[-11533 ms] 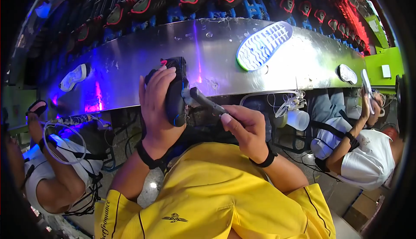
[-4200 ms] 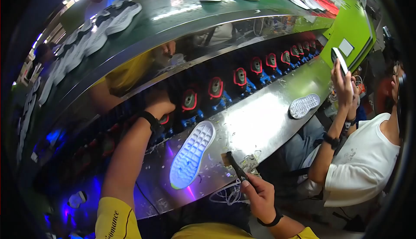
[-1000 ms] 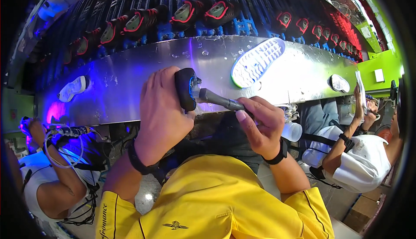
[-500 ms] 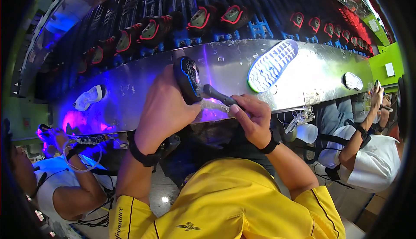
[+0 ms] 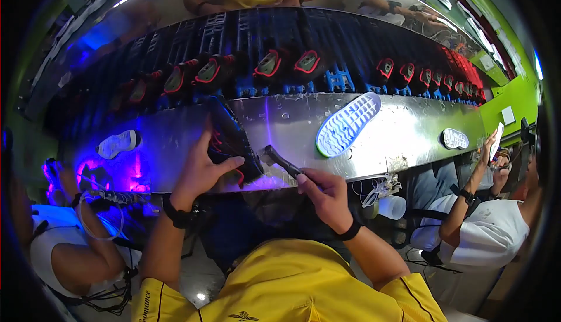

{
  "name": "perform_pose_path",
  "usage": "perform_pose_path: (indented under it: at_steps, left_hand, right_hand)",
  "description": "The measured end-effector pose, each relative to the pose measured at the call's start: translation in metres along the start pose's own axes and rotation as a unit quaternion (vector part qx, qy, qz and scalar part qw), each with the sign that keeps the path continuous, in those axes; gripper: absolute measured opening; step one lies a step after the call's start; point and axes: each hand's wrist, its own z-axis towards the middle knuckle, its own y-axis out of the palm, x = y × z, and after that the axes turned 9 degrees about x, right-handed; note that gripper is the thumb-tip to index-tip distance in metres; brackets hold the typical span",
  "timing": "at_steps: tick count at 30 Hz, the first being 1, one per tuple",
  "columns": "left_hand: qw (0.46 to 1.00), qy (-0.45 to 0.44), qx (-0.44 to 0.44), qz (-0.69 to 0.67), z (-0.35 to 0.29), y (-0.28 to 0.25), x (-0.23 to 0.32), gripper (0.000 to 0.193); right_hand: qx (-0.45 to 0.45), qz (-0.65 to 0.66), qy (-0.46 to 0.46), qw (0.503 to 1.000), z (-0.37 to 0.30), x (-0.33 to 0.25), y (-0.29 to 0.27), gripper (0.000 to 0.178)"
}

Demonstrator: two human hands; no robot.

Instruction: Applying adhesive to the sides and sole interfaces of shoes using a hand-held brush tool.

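A black shoe upper (image 5: 232,138) with red lining and a thin blue line is gripped in my left hand (image 5: 197,170), its thumb pressed across the side. It is held on its side above the metal bench, and its opening is largely turned from view. Pinched in my right hand (image 5: 328,199) is a dark-handled brush (image 5: 283,163). Its head sits just right of the shoe's bottom edge; whether they touch I cannot tell. Farther right on the bench lies a pale blue-and-white shoe sole (image 5: 349,126), tread facing up, with a green edge at one end.
The metal bench (image 5: 295,126) runs across, with a white shoe piece (image 5: 117,145) at left and a white sole (image 5: 454,139) at right. Behind it, several red-trimmed black shoes (image 5: 269,63) stand on blue racks. People (image 5: 482,228) sit close on both sides; a white cup (image 5: 391,207) hangs near the front edge.
My left hand has turned the shoe upper, so more of its side and red lining shows. The brush stays close to it. The whole view has shifted, showing more of the far side.
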Motion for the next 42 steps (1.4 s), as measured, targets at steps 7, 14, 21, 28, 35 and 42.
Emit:
perform_pose_path:
  at_steps: [7, 14, 21, 28, 35, 42]
  left_hand:
    - [0.989, 0.002, -0.037, -0.141, -0.042, 0.011, 0.038, 0.108]
    - [0.985, 0.003, -0.074, -0.158, -0.050, 0.007, 0.055, 0.101]
    - [0.984, 0.005, -0.078, -0.162, -0.057, 0.011, 0.069, 0.098]
    - [0.956, -0.085, -0.050, -0.276, -0.044, 0.009, 0.059, 0.090]
    - [0.927, -0.162, -0.020, -0.339, -0.036, 0.009, 0.066, 0.082]
    - [0.899, -0.252, 0.010, -0.359, -0.031, 0.020, 0.072, 0.055]
  right_hand:
    - [-0.011, -0.052, -0.109, 0.993, 0.012, -0.042, -0.010, 0.019]
    - [-0.015, -0.101, -0.150, 0.983, -0.015, -0.050, -0.029, 0.016]
    - [0.017, -0.140, -0.186, 0.972, -0.006, -0.058, -0.031, 0.016]
    - [-0.069, -0.120, -0.126, 0.982, -0.012, -0.067, -0.049, 0.017]
    - [-0.115, -0.133, -0.102, 0.979, -0.014, -0.071, -0.069, 0.019]
    - [-0.098, -0.201, -0.179, 0.958, 0.001, -0.094, -0.080, 0.019]
